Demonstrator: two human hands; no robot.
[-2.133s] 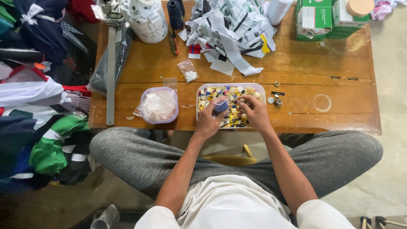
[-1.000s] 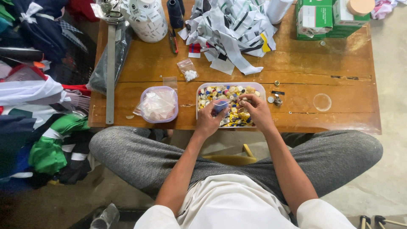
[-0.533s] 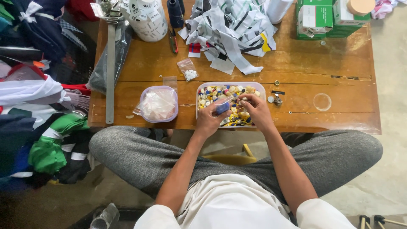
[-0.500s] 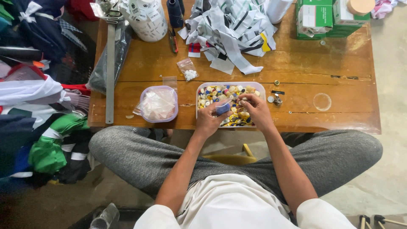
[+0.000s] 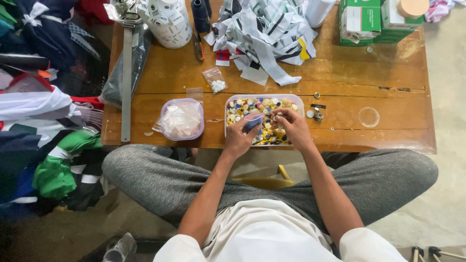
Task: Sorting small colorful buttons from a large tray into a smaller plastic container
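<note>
Wooden table [image 5: 388, 73] fills the upper view; I sit at its near edge, knees wide in grey trousers. Heap of clothes [image 5: 43, 126] off to my left, dark, white and green.

On the table's far side: pile of striped fabric strips [image 5: 264, 34], green boxes [image 5: 374, 19] at the far right corner, white printed roll [image 5: 167, 22] at the far left, dark thread spool [image 5: 200, 14] just beside it. Long metal ruler [image 5: 126, 82] runs along the left edge, lying over a dark plastic bag [image 5: 116, 82].

Near edge, middle: clear tray [image 5: 233, 99] packed with mixed-colour buttons [image 5: 252, 104] (yellow, white, blue, red). Both hands sit over it. Left of it, a round tub [image 5: 182, 119] with crumpled clear plastic inside, apart from the tray. Small bag of white buttons [image 5: 216, 83] lies behind them. A clear disc [image 5: 369, 117] lies well to the right; small metal bits [image 5: 314, 114] just beside the tray's right wall.

Left hand [image 5: 240, 138]: curled, pinching a small clear bag [image 5: 252, 122] with something blue in it, held over the buttons.

Right hand [image 5: 291, 127]: fingertips drawn together just by the bag's mouth, seemingly pinching a button, too small to be sure.
</note>
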